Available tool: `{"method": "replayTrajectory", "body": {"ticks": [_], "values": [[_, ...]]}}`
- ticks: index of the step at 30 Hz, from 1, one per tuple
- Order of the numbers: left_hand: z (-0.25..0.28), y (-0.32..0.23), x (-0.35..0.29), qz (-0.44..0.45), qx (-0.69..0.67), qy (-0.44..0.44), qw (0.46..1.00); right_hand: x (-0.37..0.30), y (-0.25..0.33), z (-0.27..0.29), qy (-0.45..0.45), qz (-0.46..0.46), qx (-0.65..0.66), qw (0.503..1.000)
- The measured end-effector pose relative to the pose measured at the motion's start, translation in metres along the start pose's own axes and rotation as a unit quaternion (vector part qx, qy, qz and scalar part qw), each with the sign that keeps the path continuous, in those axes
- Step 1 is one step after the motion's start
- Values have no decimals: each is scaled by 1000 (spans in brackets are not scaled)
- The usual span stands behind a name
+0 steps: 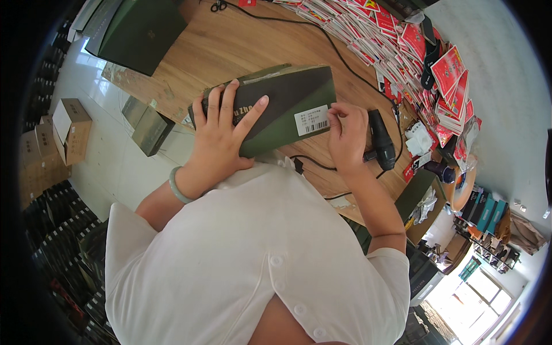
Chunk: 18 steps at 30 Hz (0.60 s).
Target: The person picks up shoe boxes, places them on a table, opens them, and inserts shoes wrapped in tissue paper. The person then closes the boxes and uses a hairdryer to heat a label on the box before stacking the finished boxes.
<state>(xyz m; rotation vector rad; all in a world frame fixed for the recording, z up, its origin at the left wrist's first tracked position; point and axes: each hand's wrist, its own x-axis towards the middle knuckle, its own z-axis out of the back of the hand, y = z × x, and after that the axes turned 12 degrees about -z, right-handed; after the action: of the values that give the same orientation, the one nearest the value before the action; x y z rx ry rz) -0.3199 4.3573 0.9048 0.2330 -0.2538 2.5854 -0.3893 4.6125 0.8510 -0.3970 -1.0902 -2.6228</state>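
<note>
A: How do we hold it?
B: We spread the left hand (pixel 221 129) across the green box (pixel 287 95); the right hand (pixel 348 138) bends its fingertips to the label (pixel 312 120) (whether gripping, we cannot tell). We should brace firmly.
A: Orientation?
B: Labelled face up, long axis left-to-right, right end angled away, near the table's (pixel 213 43) front edge.

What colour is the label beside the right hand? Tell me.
The label is white with black print, best seen in the head view.
</note>
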Motion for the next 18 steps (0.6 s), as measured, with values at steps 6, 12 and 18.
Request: {"method": "replayTrajectory", "body": {"ticks": [6,12,18], "values": [[-1,3,-1,3,-15,-7,1000,14,0,3,6,-21,120,993],[-1,4,-2,14,-17,7,1000,15,7,3,27,14,11,999],[-5,5,-1,-1,-20,-12,1000,11,7,-1,27,37,-56,997]]}}
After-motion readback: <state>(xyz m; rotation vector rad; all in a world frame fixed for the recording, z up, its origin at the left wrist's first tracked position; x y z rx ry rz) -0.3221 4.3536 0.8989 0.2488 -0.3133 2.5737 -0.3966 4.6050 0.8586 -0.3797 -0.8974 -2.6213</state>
